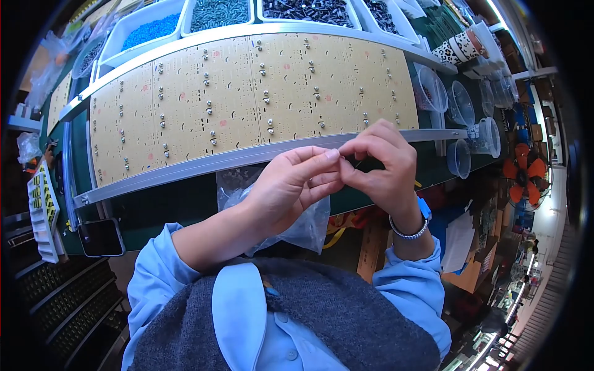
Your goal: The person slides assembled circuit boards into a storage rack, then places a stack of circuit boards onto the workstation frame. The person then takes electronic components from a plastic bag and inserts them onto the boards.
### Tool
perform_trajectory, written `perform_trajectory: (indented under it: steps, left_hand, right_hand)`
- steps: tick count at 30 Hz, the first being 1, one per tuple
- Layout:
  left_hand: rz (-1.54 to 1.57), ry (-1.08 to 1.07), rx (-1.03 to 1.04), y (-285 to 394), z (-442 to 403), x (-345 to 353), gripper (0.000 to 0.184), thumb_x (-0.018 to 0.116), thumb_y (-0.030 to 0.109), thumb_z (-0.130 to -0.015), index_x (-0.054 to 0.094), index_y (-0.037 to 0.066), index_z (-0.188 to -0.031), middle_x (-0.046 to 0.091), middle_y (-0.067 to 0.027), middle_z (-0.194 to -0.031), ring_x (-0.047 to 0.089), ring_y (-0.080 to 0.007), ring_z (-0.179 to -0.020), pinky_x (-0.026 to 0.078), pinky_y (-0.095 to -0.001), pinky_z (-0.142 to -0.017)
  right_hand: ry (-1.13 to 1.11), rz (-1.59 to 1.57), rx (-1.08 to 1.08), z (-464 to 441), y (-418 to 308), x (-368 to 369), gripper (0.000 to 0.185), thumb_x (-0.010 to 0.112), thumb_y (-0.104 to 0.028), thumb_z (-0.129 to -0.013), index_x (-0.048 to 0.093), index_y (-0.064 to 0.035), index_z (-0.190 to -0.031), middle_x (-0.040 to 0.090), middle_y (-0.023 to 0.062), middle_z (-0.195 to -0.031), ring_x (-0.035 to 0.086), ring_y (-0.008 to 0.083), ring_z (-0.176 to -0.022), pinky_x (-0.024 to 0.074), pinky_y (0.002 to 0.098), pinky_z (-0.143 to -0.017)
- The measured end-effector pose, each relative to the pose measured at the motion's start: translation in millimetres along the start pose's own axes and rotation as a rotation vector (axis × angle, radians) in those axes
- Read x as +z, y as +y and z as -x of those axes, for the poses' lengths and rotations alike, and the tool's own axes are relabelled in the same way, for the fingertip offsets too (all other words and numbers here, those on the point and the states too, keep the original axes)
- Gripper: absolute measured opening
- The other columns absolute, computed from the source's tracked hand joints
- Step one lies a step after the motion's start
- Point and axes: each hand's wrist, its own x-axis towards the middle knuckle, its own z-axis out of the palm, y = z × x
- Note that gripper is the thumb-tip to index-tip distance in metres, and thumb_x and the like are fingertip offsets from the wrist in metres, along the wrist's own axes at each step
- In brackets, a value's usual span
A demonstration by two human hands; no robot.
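Note:
My left hand [300, 177] and my right hand [385, 159] meet in front of the near rail, both with fingertips pinched together. A thin, wire-like bit shows between the fingers; it is too small to name. Beyond them lies a long panel of tan circuit boards [235, 89], held between two aluminium rails [204, 172]. Small shiny metal parts [270, 127] stand on the boards in rows, among many holes and slots. Under my hands hangs a clear plastic bag [303, 232].
White bins along the back hold blue parts [150, 32], teal parts [219, 13] and dark parts [306, 11]. Clear plastic cups [459, 157] stand at the right. At the left are a phone [101, 238] and a white tray [52, 232] with yellow-black pieces. An orange fan [526, 173] is farther right.

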Motion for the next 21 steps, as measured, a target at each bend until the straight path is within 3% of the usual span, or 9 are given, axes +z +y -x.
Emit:
perform_trajectory:
  steps: [9,15,18,21]
  left_hand:
    - [-0.181,0.029,-0.011,5.7,7.1,-8.7,0.017,0.056,0.015,-0.083,0.059,-0.002,-0.086,0.06,-0.0073,-0.081,0.059,-0.0113,-0.077,0.05,-0.0233,-0.074]
    - [-0.102,0.089,0.074,2.2,4.4,-16.0,0.02,0.051,0.015,-0.086,0.056,-0.002,-0.095,0.06,-0.0086,-0.091,0.059,-0.0124,-0.082,0.05,-0.0242,-0.075]
    - [-0.014,0.078,0.041,-1.7,4.0,-20.1,0.024,0.046,0.015,-0.088,0.053,-0.004,-0.101,0.058,-0.0111,-0.097,0.058,-0.0157,-0.088,0.049,-0.0262,-0.079]
    - [0.089,0.11,-0.028,-3.2,2.8,-17.5,0.028,0.041,0.014,-0.089,0.051,-0.006,-0.105,0.057,-0.0144,-0.102,0.057,-0.0194,-0.095,0.046,-0.0283,-0.084]
  right_hand:
    - [-0.165,-0.308,0.17,1.9,1.8,-3.7,0.012,0.069,-0.002,-0.06,0.062,-0.0038,-0.069,0.054,0.0039,-0.064,0.053,0.0142,-0.061,0.0428,0.0242,-0.052]
    - [-0.126,-0.328,0.147,-4.8,9.9,17.3,0.013,0.067,0.002,-0.059,0.062,-0.0015,-0.071,0.056,0.0059,-0.068,0.053,0.0128,-0.059,0.0417,0.0224,-0.054]
    - [-0.124,-0.274,0.091,-7.9,17.2,21.2,0.013,0.066,0.002,-0.06,0.06,-0.0014,-0.071,0.055,0.0065,-0.068,0.053,0.0131,-0.059,0.0418,0.023,-0.053]
    - [-0.061,0.001,0.012,-22.2,43.4,22.2,0.01,0.065,-0.001,-0.062,0.059,-0.0016,-0.07,0.054,0.0065,-0.067,0.053,0.0148,-0.059,0.0424,0.0244,-0.054]
